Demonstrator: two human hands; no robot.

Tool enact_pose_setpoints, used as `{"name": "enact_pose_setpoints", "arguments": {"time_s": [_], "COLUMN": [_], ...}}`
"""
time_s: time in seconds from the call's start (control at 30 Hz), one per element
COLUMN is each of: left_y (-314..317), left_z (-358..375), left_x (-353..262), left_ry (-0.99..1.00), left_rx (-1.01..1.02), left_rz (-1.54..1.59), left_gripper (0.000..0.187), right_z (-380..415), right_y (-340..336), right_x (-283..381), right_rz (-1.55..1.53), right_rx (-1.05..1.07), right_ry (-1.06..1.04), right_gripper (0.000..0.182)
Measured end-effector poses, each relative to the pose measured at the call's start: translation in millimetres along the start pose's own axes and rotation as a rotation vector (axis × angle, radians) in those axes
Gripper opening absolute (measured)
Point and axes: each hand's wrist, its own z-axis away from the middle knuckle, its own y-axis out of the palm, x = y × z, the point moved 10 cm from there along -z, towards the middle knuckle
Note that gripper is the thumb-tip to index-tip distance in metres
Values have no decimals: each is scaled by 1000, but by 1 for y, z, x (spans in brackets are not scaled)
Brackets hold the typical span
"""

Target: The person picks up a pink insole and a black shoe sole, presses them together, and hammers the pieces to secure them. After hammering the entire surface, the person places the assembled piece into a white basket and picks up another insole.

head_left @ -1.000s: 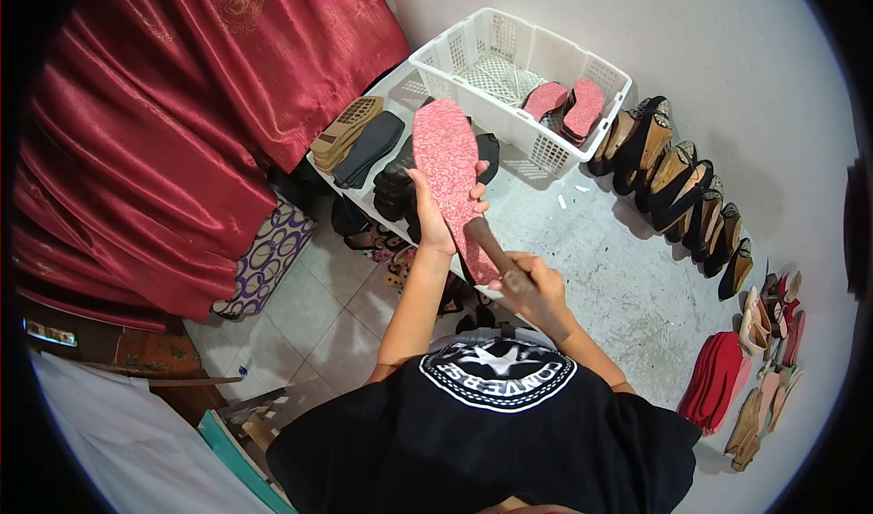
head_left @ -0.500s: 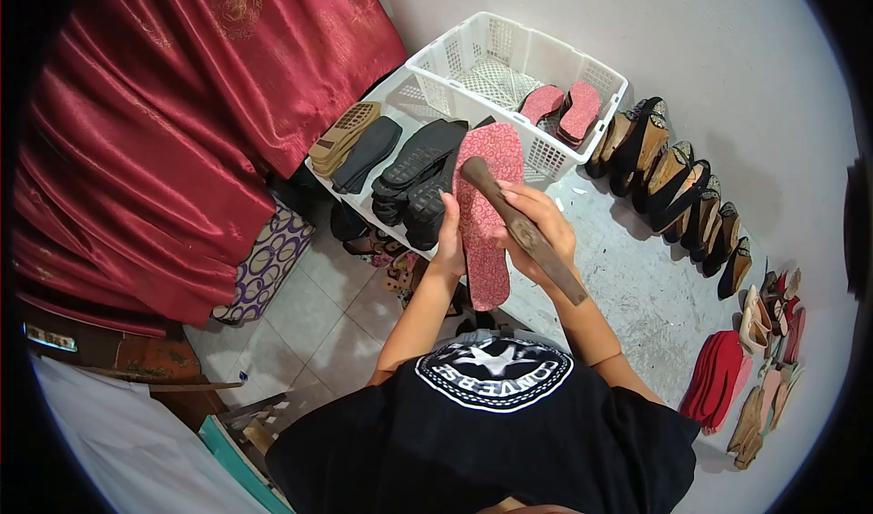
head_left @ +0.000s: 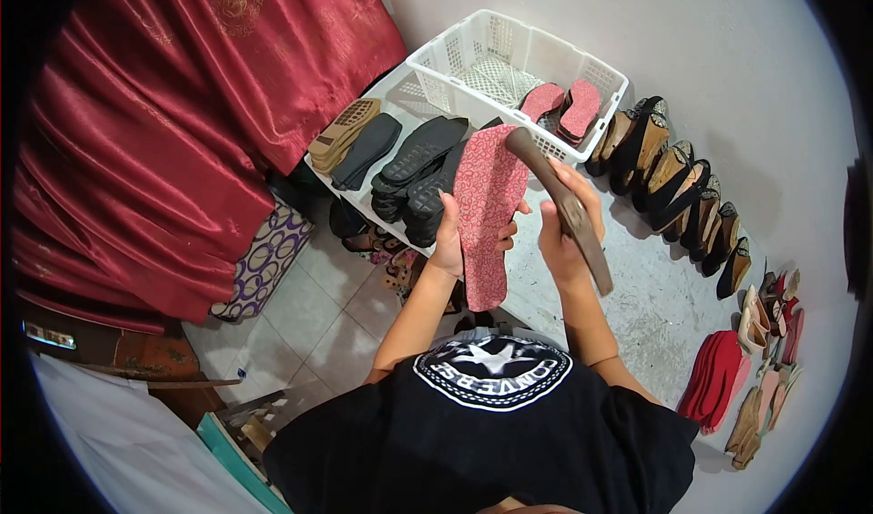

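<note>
A pink patterned shoe sole stands lengthwise in front of my chest. My left hand is closed round it, with the thumb on its left edge and fingertips showing past its right edge. On the right, my right hand grips a dark wooden tool with a curved, rounded top end. That end lies over or beside the sole's upper right edge; whether they touch I cannot tell. Black soles lie on the table just beyond my left hand.
On the table a white basket holds pink soles. Tan soles lie at its left end. Black shoes line the wall. Red soles sit at the right. A red curtain hangs at left.
My right hand has moved right and slightly up with the wooden tool, away from the middle of the sole. The sole has turned slightly in my left hand.
</note>
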Motion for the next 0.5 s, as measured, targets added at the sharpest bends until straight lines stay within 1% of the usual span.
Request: {"name": "enact_pose_setpoints", "arguments": {"time_s": [0.03, 0.17, 0.2, 0.23, 0.27, 0.3, 0.37, 0.43, 0.47, 0.5], "left_y": [-2, 3, 4, 3, -4, -11, -16, -5, -2, 2], "left_z": [-1, -4, -3, -4, -2, -3, -6, -9, -9, -11], "left_x": [1, -5, -6, -4, -1, -2, -8, -13, -13, -14], "left_ry": [-5, 9, 13, 22, 31, 40, 63, 65, 63, 53], "left_rx": [-5, -70, -87, -82, -141, -195, -202, -158, -140, -54], "left_rz": [11, -65, -92, -42, -64, -92, -150, -264, -316, -286], "left_gripper": [85, 85, 85, 82, 81, 80, 79, 81, 82, 85], "right_z": [-3, 10, 11, 13, 17, 17, 38, 40, 39, 40], "right_y": [6, -1, 5, 11, 15, 19, 18, 19, 24, 28], "right_x": [-1, 4, 0, -3, -7, -1, -5, 6, 6, 6], "right_rz": [67, -73, -96, -117, -138, -8, -162, -145, -99, -54], "right_rx": [88, -31, 17, 66, 120, 170, 89, 84, 155, 227], "right_ry": [9, -50, 19, 90, 167, 67, 77, -22, 14, 53], "right_gripper": [37, 37, 37, 37, 37, 38, 38, 39, 40, 40]}}
